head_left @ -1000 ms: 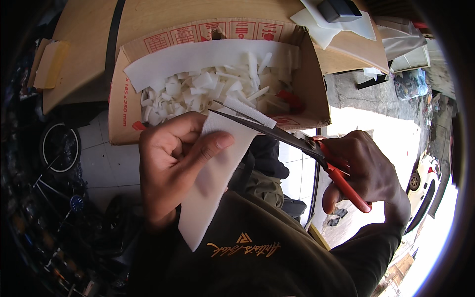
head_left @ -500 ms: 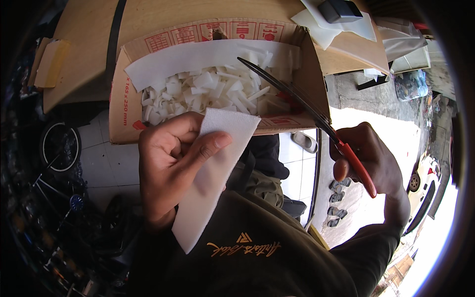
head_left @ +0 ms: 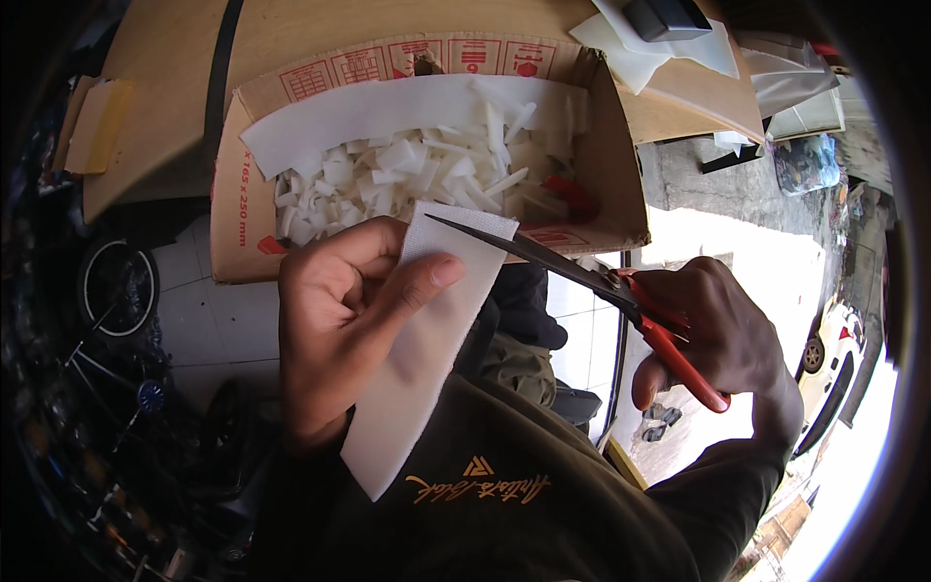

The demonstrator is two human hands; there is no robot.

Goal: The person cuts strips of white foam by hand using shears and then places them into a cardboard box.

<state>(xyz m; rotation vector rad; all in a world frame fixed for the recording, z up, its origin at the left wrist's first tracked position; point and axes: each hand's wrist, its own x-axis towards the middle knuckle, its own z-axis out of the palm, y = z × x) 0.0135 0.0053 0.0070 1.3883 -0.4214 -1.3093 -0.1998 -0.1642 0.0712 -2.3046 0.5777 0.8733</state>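
My left hand pinches a white strip of sheet material between thumb and fingers, with the strip slanting down toward my chest. In my right hand is a pair of scissors with red handles and dark blades. The blades lie across the upper end of the strip, one blade showing on top of it; whether the other is beneath is hidden. Beyond my hands, a cardboard box holds many small white cut pieces. A long white sheet lies along its far inner side.
The box rests at the edge of a wooden table. White sheets with a dark block on them lie at the far right. A wheel stands at left; shoes and a parked car are at right.
My right hand has brought the scissors down and left, from over the box onto the strip's upper end. The strip has shifted only slightly in my left hand.
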